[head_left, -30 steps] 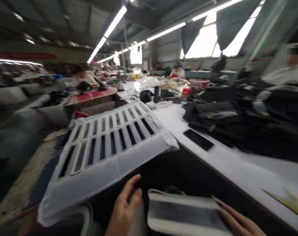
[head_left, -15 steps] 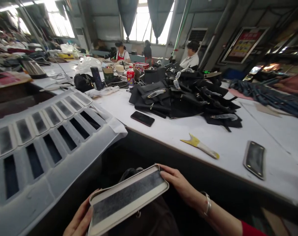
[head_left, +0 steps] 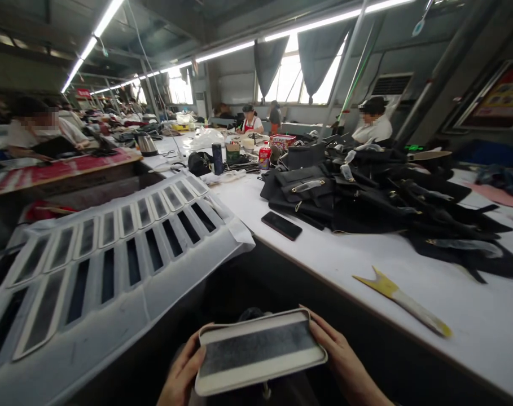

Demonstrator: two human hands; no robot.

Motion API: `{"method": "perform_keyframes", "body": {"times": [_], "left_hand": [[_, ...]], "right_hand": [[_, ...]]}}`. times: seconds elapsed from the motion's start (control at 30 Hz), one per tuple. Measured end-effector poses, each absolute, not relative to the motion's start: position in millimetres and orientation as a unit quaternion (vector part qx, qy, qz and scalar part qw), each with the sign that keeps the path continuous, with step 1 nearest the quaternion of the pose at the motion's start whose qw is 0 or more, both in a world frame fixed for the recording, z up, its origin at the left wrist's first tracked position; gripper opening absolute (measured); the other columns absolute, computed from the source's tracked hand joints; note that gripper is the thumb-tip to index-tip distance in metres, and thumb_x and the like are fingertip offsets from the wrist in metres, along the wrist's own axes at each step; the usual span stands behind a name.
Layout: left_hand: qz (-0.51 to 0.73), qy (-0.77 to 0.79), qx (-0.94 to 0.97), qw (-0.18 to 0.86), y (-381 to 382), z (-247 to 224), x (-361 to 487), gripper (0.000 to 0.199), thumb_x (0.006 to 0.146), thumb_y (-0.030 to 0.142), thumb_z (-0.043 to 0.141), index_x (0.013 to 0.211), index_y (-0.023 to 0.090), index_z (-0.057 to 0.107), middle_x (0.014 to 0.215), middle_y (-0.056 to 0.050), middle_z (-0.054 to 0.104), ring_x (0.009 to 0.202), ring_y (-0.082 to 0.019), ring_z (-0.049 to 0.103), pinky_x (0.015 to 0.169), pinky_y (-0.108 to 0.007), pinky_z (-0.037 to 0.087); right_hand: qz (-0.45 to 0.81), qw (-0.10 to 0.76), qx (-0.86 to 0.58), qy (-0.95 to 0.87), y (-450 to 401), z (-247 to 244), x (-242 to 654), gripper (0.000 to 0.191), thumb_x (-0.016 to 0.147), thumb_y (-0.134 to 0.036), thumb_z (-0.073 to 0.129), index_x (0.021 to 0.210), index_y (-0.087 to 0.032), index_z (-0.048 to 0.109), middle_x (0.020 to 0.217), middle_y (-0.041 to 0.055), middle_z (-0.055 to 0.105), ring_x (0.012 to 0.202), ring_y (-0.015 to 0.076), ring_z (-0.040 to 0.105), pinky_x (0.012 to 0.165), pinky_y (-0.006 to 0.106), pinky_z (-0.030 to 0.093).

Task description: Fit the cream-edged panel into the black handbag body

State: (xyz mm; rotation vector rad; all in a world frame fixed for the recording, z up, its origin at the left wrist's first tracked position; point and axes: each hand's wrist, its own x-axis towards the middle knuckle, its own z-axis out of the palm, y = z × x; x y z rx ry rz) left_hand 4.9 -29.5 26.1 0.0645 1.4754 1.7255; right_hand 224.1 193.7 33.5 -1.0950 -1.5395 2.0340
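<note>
In front of my body I hold a shallow, round-cornered cream panel with a raised edge and a dark grey strip along its middle. My left hand grips its left end, with the thumb near the upper face. My right hand is closed on the right end, fingers along the rim. A small metal ring shows just below the panel's near edge. To the left, similar panels lie in rows on a sloped, white-covered board.
A long white table runs along the right. On it are a dark phone, a yellow-ended flat tool, a heap of black bag pieces and a red bottle. Co-workers sit at tables beyond.
The view has swung left and up, bringing more of the board and a co-worker at left into sight. The panel stays in both hands and looks more level.
</note>
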Motion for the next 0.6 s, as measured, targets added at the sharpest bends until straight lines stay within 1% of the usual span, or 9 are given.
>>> {"method": "perform_keyframes", "body": {"times": [0.07, 0.13, 0.2, 0.23, 0.3, 0.37, 0.47, 0.53, 0.6], "left_hand": [[0.693, 0.589, 0.04, 0.414, -30, 29, 3, 0.071, 0.071, 0.061, 0.071, 0.126, 0.018, 0.059, 0.114, -0.011, 0.071, 0.112, -0.036, 0.063, 0.095, -0.043, 0.051], [0.662, 0.645, 0.111, 0.364, -28, 38, -5, 0.067, 0.072, 0.058, 0.071, 0.124, 0.017, 0.06, 0.123, -0.012, 0.067, 0.116, -0.035, 0.06, 0.103, -0.045, 0.044], [0.587, 0.718, 0.223, 0.3, -23, 55, -14, 0.059, 0.074, 0.049, 0.07, 0.123, 0.018, 0.061, 0.131, -0.012, 0.062, 0.125, -0.034, 0.053, 0.112, -0.046, 0.034], [0.539, 0.745, 0.283, 0.273, -18, 66, -17, 0.055, 0.073, 0.043, 0.069, 0.123, 0.019, 0.062, 0.133, -0.011, 0.061, 0.129, -0.033, 0.05, 0.115, -0.046, 0.03], [0.446, 0.773, 0.384, 0.237, -3, 87, -18, 0.049, 0.072, 0.029, 0.065, 0.12, 0.021, 0.064, 0.133, -0.01, 0.06, 0.129, -0.03, 0.049, 0.114, -0.044, 0.031], [0.365, 0.782, 0.453, 0.222, 17, 105, -12, 0.047, 0.069, 0.02, 0.059, 0.116, 0.02, 0.066, 0.129, -0.009, 0.062, 0.124, -0.027, 0.052, 0.11, -0.04, 0.035], [0.255, 0.789, 0.499, 0.252, 44, 117, -5, 0.047, 0.066, 0.018, 0.055, 0.111, 0.02, 0.068, 0.118, -0.007, 0.066, 0.113, -0.026, 0.058, 0.1, -0.037, 0.041], [0.21, 0.787, 0.498, 0.299, 56, 117, -6, 0.042, 0.068, 0.022, 0.055, 0.107, 0.022, 0.071, 0.105, -0.005, 0.07, 0.099, -0.026, 0.063, 0.087, -0.035, 0.045], [0.183, 0.776, 0.492, 0.349, 62, 114, -12, 0.036, 0.07, 0.026, 0.056, 0.102, 0.024, 0.074, 0.089, -0.002, 0.071, 0.084, -0.024, 0.065, 0.073, -0.031, 0.047]], "right_hand": [[0.75, 0.163, -0.377, -0.518, 194, 38, 226, 0.066, 0.076, -0.07, 0.066, 0.122, -0.022, 0.069, 0.12, 0.0081, 0.07, 0.115, 0.031, 0.06, 0.098, 0.038, 0.047], [0.758, 0.139, -0.372, -0.518, 202, 41, 226, 0.069, 0.082, -0.075, 0.053, 0.118, -0.018, 0.071, 0.113, 0.0102, 0.072, 0.108, 0.0305, 0.063, 0.093, 0.039, 0.048], [0.732, 0.114, -0.376, -0.557, 216, 43, 222, 0.078, 0.085, -0.079, 0.041, 0.114, -0.014, 0.072, 0.106, 0.0122, 0.072, 0.106, 0.0297, 0.063, 0.095, 0.04, 0.045], [0.713, 0.101, -0.378, -0.582, 223, 43, 218, 0.08, 0.084, -0.08, 0.04, 0.111, -0.012, 0.073, 0.103, 0.0126, 0.073, 0.105, 0.0292, 0.063, 0.096, 0.04, 0.043], [0.684, 0.075, -0.373, -0.622, 237, 41, 207, 0.079, 0.081, -0.081, 0.045, 0.101, -0.01, 0.075, 0.095, 0.0124, 0.072, 0.1, 0.0274, 0.063, 0.094, 0.038, 0.041], [0.681, 0.042, -0.358, -0.637, 246, 33, 195, 0.077, 0.077, -0.082, 0.052, 0.089, -0.009, 0.075, 0.082, 0.0103, 0.071, 0.084, 0.0237, 0.063, 0.084, 0.036, 0.044], [0.679, -0.025, -0.327, -0.657, 252, 12, 178, 0.076, 0.075, -0.083, 0.051, 0.078, -0.009, 0.071, 0.066, 0.0034, 0.062, 0.062, 0.0154, 0.054, 0.066, 0.031, 0.043], [0.671, -0.071, -0.301, -0.674, 254, -5, 168, 0.071, 0.08, -0.08, 0.05, 0.075, -0.011, 0.067, 0.062, -0.0006, 0.057, 0.057, 0.0117, 0.049, 0.06, 0.028, 0.04], [0.656, -0.123, -0.274, -0.693, 257, -19, 157, 0.061, 0.087, -0.071, 0.05, 0.075, -0.013, 0.064, 0.062, -0.003, 0.054, 0.054, 0.0097, 0.047, 0.057, 0.026, 0.04]]}}
